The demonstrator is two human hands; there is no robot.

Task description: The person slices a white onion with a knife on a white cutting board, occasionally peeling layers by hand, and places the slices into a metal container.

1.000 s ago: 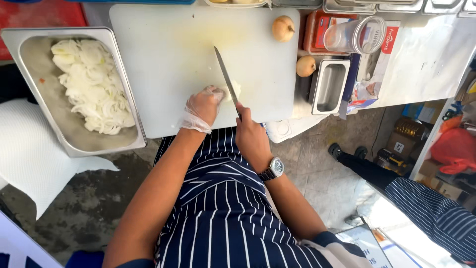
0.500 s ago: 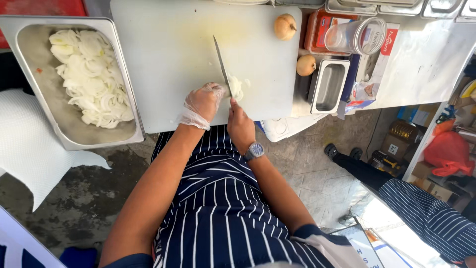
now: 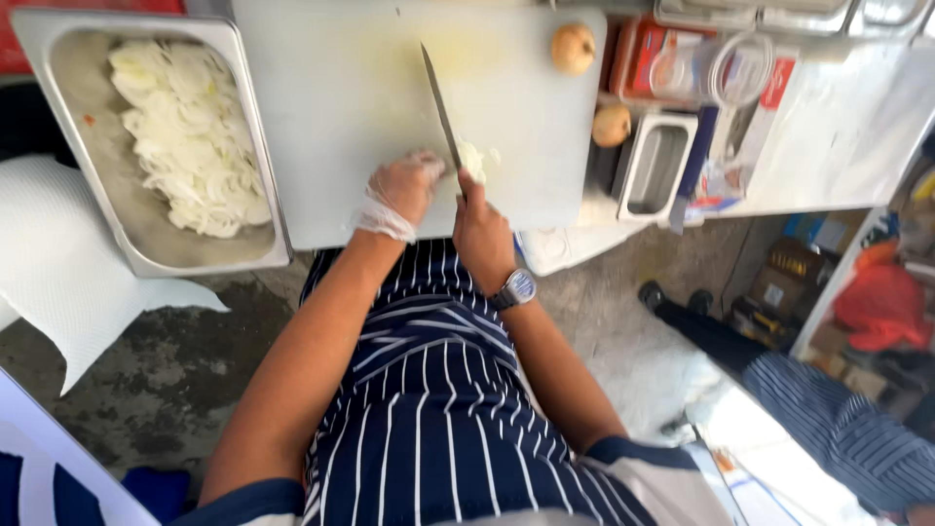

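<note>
Outdoor-looking prep spot with a rough concrete floor, and a big white cutting board point(image 3: 341, 97) fills most of the bench. Person in a striped apron is mid-slice on an onion, by the look of it. Right hand point(image 3: 484, 229) is wrapped tight around the handle of a long knife point(image 3: 441, 107), blade pointing away from the body with its heel down by the pale onion piece point(image 3: 474, 161) near the board's front edge. Left hand point(image 3: 401, 190), in a thin clear glove, is curled with fingertips pressing the onion piece from the left, right up against the blade.

Off to the left sits a steel tray point(image 3: 255, 146) with a pile of sliced onion point(image 3: 190, 146) in it, touching the board's edge. Two whole unpeeled onions point(image 3: 573, 47) wait at the board's right side, next to a small empty steel pan point(image 3: 654, 168) and some red boxes point(image 3: 648, 58). Someone else's striped trouser leg and shoes point(image 3: 672, 297) show at the lower right.

My read: slicing stage, with only a small chunk left under the knife. Next bit calls for keeping the gloved fingertips tucked back as the piece shrinks; how much onion is left under the fingers I can't really tell
</note>
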